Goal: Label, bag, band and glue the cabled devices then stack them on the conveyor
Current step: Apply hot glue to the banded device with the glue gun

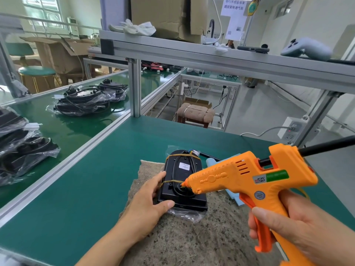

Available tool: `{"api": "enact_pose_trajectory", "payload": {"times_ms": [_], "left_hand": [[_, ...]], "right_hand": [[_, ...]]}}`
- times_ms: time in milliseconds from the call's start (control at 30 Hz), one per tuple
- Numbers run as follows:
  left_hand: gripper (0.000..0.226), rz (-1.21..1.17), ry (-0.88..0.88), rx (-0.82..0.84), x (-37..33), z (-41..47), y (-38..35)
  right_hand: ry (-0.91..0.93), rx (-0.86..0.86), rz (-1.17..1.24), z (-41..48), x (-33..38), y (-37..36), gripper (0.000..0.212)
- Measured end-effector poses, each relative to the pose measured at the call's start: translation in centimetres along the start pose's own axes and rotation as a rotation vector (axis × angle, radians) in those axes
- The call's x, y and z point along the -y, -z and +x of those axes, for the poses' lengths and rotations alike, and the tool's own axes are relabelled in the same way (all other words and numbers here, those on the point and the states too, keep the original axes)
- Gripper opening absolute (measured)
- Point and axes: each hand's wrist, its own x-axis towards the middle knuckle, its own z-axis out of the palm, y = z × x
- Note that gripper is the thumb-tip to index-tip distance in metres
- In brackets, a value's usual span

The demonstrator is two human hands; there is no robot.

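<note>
Black flat cabled device (182, 181), bagged, rubber-banded, on speckled mat on green bench (96, 179) | left hand (151, 200) grips its edge, steadying it | right hand (299, 225) clenched around orange glue gun (247, 181), nozzle at cable entry | step: gluing.

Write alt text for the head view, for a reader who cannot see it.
A person's right hand grips an orange glue gun, its nozzle at the cable entry of a black rubber-banded device that the left hand holds on a speckled mat. To the left, bagged devices lie stacked on the green conveyor.
</note>
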Motion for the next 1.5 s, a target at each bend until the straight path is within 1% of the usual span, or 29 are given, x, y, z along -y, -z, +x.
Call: {"api": "enact_pose_trajectory", "payload": {"times_ms": [133,167,267,367,567,700,867,933,1233,1367,1500], "left_hand": [[0.077,0.001,0.000,0.000,0.1,0.0,0.0],[0.078,0.004,0.001,0.002,0.1,0.0,0.0],[0.078,0.010,0.000,0.005,0.1,0.1,0.0],[0.077,0.015,-0.002,0.003,0.2,0.1,0.0],[0.077,0.000,0.004,-0.002,0.3,0.2,-0.1],[0.076,0.009,-0.011,-0.002,0.4,0.2,-0.1],[0.075,0.006,-0.016,-0.007,0.6,0.2,-0.1],[0.076,0.009,-0.012,-0.003,0.5,0.2,-0.1],[0.075,-0.002,-0.016,-0.007,0.5,0.2,-0.1],[0.075,0.004,-0.022,-0.010,0.5,0.2,-0.2],[0.076,0.008,-0.027,-0.013,0.7,0.3,-0.1]], "right_hand": [[-0.014,0.006,0.004,0.0,0.3,-0.2,0.086],[-0.019,0.007,-0.002,-0.1,0.5,-0.2,0.086],[-0.029,-0.008,-0.025,-0.2,0.6,-0.1,0.093],[-0.039,-0.006,-0.031,-0.3,0.6,0.0,0.093],[-0.081,0.024,0.043,-0.6,0.1,0.2,0.107],[-0.082,0.011,0.056,-0.5,0.1,0.3,0.113],[-0.076,0.004,0.044,-0.2,0.4,0.2,0.117],[-0.072,0.000,0.044,-0.1,0.4,0.2,0.114],[-0.029,0.007,0.086,0.4,0.1,0.1,0.070],[-0.019,0.002,0.088,0.5,-0.2,0.1,0.067],[-0.023,0.010,0.077,0.4,-0.4,0.2,0.079]]}}
